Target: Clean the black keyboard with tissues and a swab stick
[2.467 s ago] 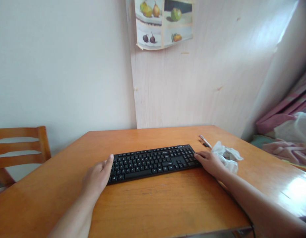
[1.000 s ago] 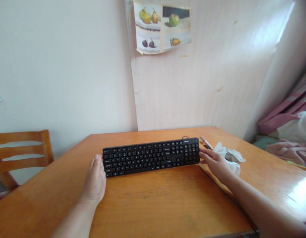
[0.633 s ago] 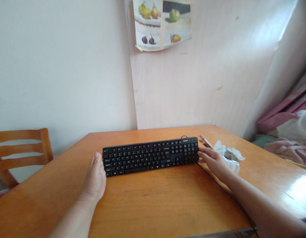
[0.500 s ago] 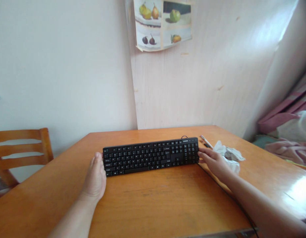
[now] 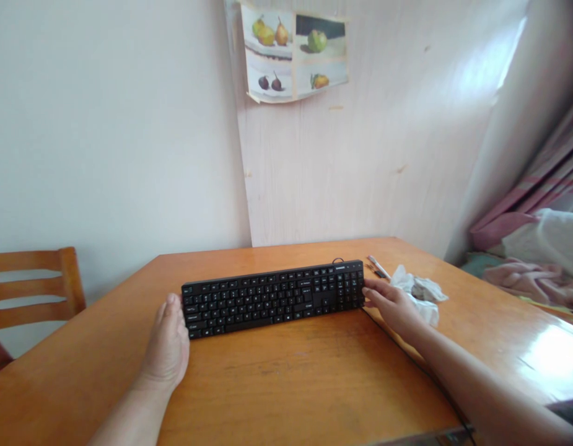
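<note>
Hands [image 5: 165, 347] holding black keyboard [image 5: 272, 301], crumpled white plastic [image 5: 420, 290] nearby

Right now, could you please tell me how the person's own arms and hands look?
The left grip and right grip are bare human hands, with no glove, ring or watch visible. The left forearm and right forearm show no sleeve; the upper arms are out of view.

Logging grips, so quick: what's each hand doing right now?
Left hand: holding the keyboard at its left end.
Right hand: holding the keyboard's right end.
</note>
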Action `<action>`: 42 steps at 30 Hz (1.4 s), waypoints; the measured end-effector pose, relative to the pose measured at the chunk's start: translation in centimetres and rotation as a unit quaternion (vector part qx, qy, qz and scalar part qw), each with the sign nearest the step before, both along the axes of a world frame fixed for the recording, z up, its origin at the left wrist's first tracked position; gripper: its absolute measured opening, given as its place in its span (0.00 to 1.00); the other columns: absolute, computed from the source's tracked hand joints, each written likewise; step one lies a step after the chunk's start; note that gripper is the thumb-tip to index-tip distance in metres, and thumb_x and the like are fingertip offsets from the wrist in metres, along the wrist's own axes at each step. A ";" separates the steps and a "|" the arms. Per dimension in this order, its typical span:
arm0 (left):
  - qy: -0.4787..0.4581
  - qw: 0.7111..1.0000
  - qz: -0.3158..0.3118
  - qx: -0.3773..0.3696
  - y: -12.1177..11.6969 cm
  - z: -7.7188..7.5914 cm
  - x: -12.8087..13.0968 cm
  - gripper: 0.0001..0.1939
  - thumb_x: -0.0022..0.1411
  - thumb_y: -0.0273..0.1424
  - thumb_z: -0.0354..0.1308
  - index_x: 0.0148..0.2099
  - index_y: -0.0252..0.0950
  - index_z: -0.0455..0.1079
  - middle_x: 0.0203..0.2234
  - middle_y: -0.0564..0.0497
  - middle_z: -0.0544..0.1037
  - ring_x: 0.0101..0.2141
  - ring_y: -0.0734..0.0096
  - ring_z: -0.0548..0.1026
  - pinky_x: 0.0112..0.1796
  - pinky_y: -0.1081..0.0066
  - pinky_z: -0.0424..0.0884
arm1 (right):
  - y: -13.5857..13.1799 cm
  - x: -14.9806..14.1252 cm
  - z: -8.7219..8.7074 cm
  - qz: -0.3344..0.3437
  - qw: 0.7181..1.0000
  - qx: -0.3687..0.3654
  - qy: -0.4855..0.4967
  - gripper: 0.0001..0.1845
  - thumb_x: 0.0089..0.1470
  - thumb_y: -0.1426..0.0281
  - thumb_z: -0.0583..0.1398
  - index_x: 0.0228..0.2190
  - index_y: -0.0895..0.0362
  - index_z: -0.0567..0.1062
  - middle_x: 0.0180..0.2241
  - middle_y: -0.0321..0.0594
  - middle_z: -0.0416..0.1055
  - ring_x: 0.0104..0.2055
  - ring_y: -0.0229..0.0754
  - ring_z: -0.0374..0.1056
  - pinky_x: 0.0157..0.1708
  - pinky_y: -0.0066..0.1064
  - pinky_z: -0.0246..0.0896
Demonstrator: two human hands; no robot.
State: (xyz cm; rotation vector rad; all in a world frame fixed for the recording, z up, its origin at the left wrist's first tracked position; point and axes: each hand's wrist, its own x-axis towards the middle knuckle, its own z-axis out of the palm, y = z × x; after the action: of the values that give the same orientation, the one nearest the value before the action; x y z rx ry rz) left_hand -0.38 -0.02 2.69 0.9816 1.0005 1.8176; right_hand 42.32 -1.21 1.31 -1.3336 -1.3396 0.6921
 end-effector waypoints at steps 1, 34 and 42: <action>0.003 1.000 -0.002 -0.003 0.1 -0.1 0.0 0.26 0.58 0.56 0.57 0.43 0.38 0.73 0.41 0.46 0.80 0.51 0.58 0.74 0.54 0.59 0.70 | 0.0 0.0 -0.1 0.003 1.000 -0.003 0.001 0.21 0.53 0.59 0.61 0.46 0.55 0.80 0.43 0.44 0.79 0.43 0.49 0.75 0.40 0.38 0.73; 0.002 1.000 0.010 0.007 0.2 -0.2 -0.1 0.23 0.59 0.54 0.57 0.39 0.39 0.72 0.41 0.48 0.79 0.50 0.61 0.74 0.54 0.63 0.68 | 0.0 -0.1 -0.1 0.007 1.000 0.017 0.008 0.23 0.52 0.58 0.62 0.46 0.55 0.80 0.41 0.44 0.80 0.44 0.51 0.75 0.41 0.40 0.73; -0.004 1.000 0.004 0.018 0.3 -0.4 -0.2 0.23 0.60 0.53 0.57 0.42 0.38 0.75 0.41 0.48 0.80 0.50 0.61 0.74 0.55 0.63 0.69 | 0.1 0.0 -0.3 0.022 0.999 0.015 0.024 0.20 0.52 0.61 0.62 0.44 0.55 0.80 0.42 0.43 0.79 0.44 0.50 0.74 0.41 0.39 0.72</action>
State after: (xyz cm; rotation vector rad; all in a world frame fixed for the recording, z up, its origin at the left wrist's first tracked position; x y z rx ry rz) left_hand -0.56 0.31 2.29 0.9927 0.9711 1.8511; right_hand 42.29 -1.07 0.99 -1.2605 -1.3391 0.7267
